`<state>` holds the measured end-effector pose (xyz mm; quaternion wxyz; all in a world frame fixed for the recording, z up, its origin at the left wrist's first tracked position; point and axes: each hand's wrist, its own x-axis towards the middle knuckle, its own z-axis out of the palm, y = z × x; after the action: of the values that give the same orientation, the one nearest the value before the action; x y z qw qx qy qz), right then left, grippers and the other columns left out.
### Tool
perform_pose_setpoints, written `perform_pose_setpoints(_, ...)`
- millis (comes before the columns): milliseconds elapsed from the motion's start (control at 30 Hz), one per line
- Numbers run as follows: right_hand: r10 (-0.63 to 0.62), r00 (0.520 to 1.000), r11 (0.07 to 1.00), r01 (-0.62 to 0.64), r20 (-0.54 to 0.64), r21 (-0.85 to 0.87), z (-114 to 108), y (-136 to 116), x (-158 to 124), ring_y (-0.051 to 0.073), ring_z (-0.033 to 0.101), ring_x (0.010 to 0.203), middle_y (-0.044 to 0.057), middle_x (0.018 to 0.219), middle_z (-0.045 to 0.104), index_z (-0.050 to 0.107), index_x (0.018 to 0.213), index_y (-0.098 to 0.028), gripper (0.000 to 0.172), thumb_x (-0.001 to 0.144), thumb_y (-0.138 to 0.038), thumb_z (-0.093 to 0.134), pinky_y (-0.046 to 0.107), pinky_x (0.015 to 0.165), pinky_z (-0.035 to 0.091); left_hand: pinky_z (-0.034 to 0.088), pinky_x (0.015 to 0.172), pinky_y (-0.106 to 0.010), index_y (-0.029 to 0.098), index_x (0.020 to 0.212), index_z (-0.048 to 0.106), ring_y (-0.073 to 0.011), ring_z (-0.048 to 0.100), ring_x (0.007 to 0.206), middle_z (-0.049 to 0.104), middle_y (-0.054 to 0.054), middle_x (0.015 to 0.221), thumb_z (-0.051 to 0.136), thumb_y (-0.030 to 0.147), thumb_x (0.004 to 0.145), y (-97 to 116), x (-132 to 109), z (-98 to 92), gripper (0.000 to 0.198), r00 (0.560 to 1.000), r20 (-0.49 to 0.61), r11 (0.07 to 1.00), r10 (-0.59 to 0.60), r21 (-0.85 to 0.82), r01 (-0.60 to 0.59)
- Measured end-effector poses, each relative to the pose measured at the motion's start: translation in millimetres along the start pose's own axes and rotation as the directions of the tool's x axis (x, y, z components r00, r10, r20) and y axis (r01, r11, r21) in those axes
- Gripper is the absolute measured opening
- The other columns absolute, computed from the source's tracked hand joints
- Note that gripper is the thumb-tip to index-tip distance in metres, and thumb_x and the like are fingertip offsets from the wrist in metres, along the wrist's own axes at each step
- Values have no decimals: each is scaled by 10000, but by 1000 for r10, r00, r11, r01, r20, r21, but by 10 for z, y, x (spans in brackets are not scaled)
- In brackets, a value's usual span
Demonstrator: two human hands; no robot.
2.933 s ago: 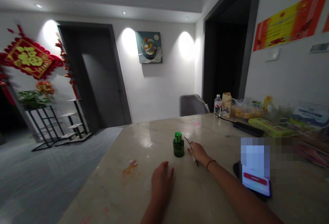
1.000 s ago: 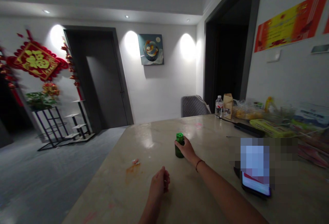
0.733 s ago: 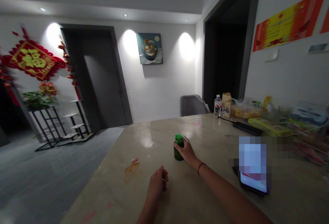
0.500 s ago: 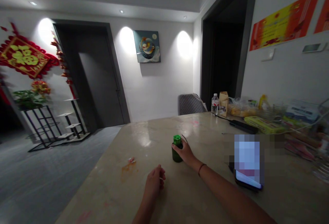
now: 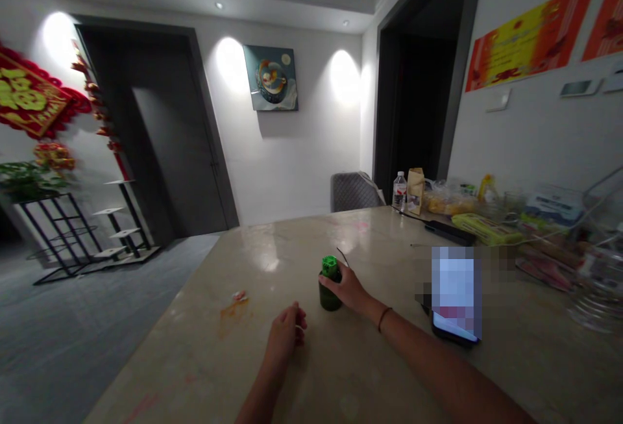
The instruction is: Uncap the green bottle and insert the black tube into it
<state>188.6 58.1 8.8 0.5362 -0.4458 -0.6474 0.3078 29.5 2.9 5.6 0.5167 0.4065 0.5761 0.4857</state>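
Currently, a green bottle (image 5: 329,297) is clasped by the right hand (image 5: 352,289), its bright cap (image 5: 329,264) left showing above the thumb, and is kept upright over the bench (image 5: 350,378). Beyond that hand, a thin dark stick (image 5: 343,256) is partly seen; whether it is gripped cannot be told. The left hand (image 5: 285,332) is placed nearer, its fingers curled inward, and whether anything is enclosed cannot be made out. To the left, the surface is marked by an orange stain (image 5: 234,315); to the right, a lit phone (image 5: 455,328) is partly pixelated.
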Motion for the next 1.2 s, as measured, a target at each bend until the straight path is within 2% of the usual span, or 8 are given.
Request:
perform_pose_setpoints(200,-42,996,999,41,83,8,-29,-102,-100,135,511,659,-5,705,573,561,774,-169,218,660,-342,630,256,639,430,394,450,-226,156,568,508,-82,469,399,554,14,517,543,389,673,-3,6,1,258,999,-15,996,-36,-86,35)
perform_pose_setpoints(400,-74,990,996,68,118,52,13,-223,-19,116,497,611,-16,662,560,567,741,-161,217,662,-352,635,231,582,427,488,633,-279,154,761,560,-144,630,667,661,-83,858,470,270,769,-19,63,-9,147,997,-54,974,-47,-225,33)
perform_pose_setpoints(533,-112,987,992,103,118,79,68,-324,65,122,521,630,-1,698,592,589,773,-156,233,671,-361,633,240,612,440,487,700,-287,154,936,561,-154,642,741,648,-102,974,443,265,811,-29,80,57,204,997,54,929,-57,-363,73)
perform_pose_setpoints(667,-135,981,985,119,140,121,103,-462,83,125,536,642,6,720,607,596,794,-156,241,678,-365,632,238,620,446,490,718,-288,163,1066,507,-150,647,743,639,-98,1001,462,339,819,-19,52,105,306,983,128,862,-130,-475,176)
perform_pose_setpoints(800,-132,975,982,104,177,157,141,-595,40,126,545,657,3,739,617,605,804,-165,230,680,-358,629,228,614,450,495,745,-340,155,1164,469,-200,657,795,642,-113,1016,411,402,831,15,1,109,419,959,245,807,-144,-531,257)
perform_pose_setpoints(933,-141,966,981,108,216,159,173,-696,-25,127,548,668,-4,741,619,611,809,-171,228,668,-349,638,219,610,447,512,677,-352,182,1181,473,-220,667,744,680,-83,915,443,402,808,70,-90,121,434,958,270,782,-97,-575,241)
perform_pose_setpoints(1033,-143,962,980,104,234,171,183,-736,-58,123,542,659,-11,730,609,606,796,-174,228,667,-360,637,213,603,436,511,534,-292,202,1112,512,-194,662,630,686,-44,776,457,406,798,116,-158,137,379,961,256,759,-107,-603,245)
perform_pose_setpoints(1200,-90,965,986,51,247,160,180,-724,-59,109,501,601,-19,673,560,582,776,-171,277,682,-430,613,201,538,395,369,307,-178,153,905,568,-135,591,435,652,-37,636,426,444,803,152,-204,145,339,954,255,744,-155,-605,283)
